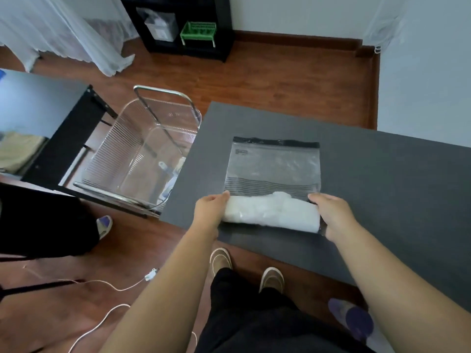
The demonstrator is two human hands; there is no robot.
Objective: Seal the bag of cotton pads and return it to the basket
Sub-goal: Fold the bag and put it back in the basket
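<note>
A clear plastic zip bag (274,169) lies flat on a dark grey, matte tabletop (382,179), its black closure strip along the far edge and a band of thin dark printed stripes across its middle. The strip looks slightly wavy at its left end; whether it is pressed shut along its whole length cannot be told. Inside, the cotton pads (270,212) sit bunched into a soft white roll at the near end of the bag, leaving the far half of the film thin, glossy and nearly empty.

The left hand (207,211) holds the left end of that white roll, fingers curled around the bag's near-left corner. The right hand (331,212) grips the right end in the same way, fingers folded over the plastic at the near-right corner, thumb on top. Both bare forearms reach in from the lower edge of the view.

To the left of the table, on the reddish-brown wooden floor (267,80), stands the basket (142,154): a transparent, ribbed plastic tub with rounded corners and a bright metal frame and handle. It is apart from the bag, just beside the table's left edge. A thin white cable (102,286) trails across the floorboards near the person's beige shoes (272,278)
</note>
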